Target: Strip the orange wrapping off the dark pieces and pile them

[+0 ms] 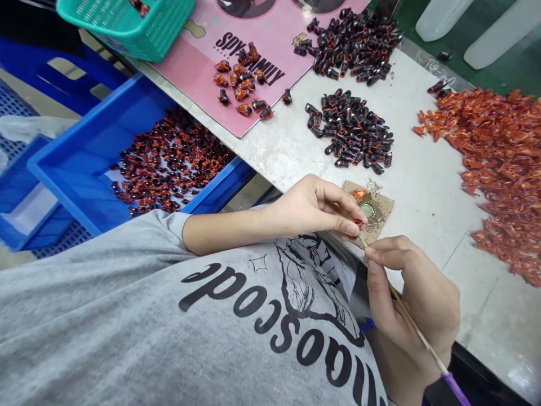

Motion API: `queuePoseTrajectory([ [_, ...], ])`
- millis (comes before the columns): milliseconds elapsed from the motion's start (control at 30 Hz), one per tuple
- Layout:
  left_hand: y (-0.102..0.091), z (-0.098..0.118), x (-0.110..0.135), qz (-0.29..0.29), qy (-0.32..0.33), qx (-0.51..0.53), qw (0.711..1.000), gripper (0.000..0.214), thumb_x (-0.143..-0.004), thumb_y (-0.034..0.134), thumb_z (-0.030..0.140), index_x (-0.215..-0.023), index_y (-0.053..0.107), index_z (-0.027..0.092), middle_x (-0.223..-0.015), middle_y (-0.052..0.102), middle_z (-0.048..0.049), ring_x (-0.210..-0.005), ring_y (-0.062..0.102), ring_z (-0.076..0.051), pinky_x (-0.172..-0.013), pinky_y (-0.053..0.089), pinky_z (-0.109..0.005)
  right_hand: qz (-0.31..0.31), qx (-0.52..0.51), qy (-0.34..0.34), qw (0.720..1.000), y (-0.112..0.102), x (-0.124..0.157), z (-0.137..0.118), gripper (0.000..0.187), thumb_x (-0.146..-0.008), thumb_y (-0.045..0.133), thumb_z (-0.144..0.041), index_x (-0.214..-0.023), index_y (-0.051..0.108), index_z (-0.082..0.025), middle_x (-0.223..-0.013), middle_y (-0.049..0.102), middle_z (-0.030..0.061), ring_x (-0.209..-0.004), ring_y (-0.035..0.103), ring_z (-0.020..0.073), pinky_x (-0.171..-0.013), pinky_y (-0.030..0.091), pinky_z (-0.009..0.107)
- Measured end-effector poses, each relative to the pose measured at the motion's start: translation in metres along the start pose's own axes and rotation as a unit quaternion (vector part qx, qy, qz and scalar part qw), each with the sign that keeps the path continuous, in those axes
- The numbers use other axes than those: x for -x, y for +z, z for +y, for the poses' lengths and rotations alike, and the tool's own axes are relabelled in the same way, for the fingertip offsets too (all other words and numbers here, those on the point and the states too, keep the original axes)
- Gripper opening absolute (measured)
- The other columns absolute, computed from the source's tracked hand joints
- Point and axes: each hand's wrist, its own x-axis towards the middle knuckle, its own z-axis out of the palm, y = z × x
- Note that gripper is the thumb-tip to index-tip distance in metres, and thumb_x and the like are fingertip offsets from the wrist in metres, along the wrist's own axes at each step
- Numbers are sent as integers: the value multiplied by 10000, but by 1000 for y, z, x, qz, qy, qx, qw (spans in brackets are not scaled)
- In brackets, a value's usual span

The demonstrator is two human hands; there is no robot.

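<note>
Between the thumb and fingers of my left hand (pixel 323 208) is a small dark red and black piece (pixel 359 222), mostly hidden by the fingertips. My right hand (pixel 408 299) pinches a thin brush-like stick (pixel 412 318) with a purple end; its tip meets the piece. Just beyond the hands lies a stained cardboard square (pixel 382 200) bearing a small round cap (pixel 367 211) and an orange piece (pixel 359 194). Farther back on the white table sits a pile of small black parts with orange rims (pixel 355 129).
A second heap of black parts (pixel 353 45) lies behind. Many orange pieces (pixel 502 163) spread at right. Joined orange-black pieces (pixel 240 79) rest on a pink mat (pixel 186 84) beside a green basket (pixel 160 39). A blue bin (pixel 76 158) holding more pieces stands left, below table height.
</note>
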Motion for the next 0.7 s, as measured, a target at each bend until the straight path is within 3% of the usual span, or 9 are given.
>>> queuePoseTrajectory([
  [133, 2, 4, 0, -14, -9, 6, 1000, 220, -538, 852, -37, -681, 754, 99, -622, 732, 13, -570, 689, -82, -627, 610, -175, 28, -68, 20, 997, -6, -3, -1, 165, -869, 602, -50, -855, 621, -214, -801, 652, -3, -762, 645, 151, -697, 495, 306],
  [267, -1, 1, -2, -35, -9, 44, 998, 239, -533, 892, 4, -708, 767, 109, -679, 755, 3, -596, 705, -92, -617, 613, -183, 100, -173, 21, 980, -3, -4, 8, 104, -868, 630, -91, -875, 664, -190, -721, 624, -2, -680, 607, 149, -629, 454, 310],
  [400, -5, -1, -2, -33, -3, 59, 998, 254, -547, 931, 83, -746, 776, 116, -736, 772, -15, -672, 739, -123, -635, 623, -203, 135, -193, -2, 972, 6, -4, 17, 136, -843, 644, -60, -901, 671, -180, -689, 605, -14, -693, 611, 139, -628, 444, 290],
  [500, -7, -2, -2, -31, -4, 60, 998, 263, -561, 943, 133, -763, 776, 117, -741, 769, -14, -684, 742, -127, -669, 630, -224, 134, -138, -4, 981, 8, -5, 33, 142, -818, 661, -77, -887, 650, -200, -741, 645, -9, -701, 613, 134, -620, 454, 277],
  [700, -13, -3, -2, -22, 4, 55, 998, 269, -574, 948, 179, -776, 776, 129, -762, 773, -19, -712, 739, -131, -753, 630, -277, 75, 100, 26, 992, 10, -10, 67, 84, -789, 602, -143, -766, 608, -224, -682, 639, -36, -595, 565, 120, -573, 459, 265],
])
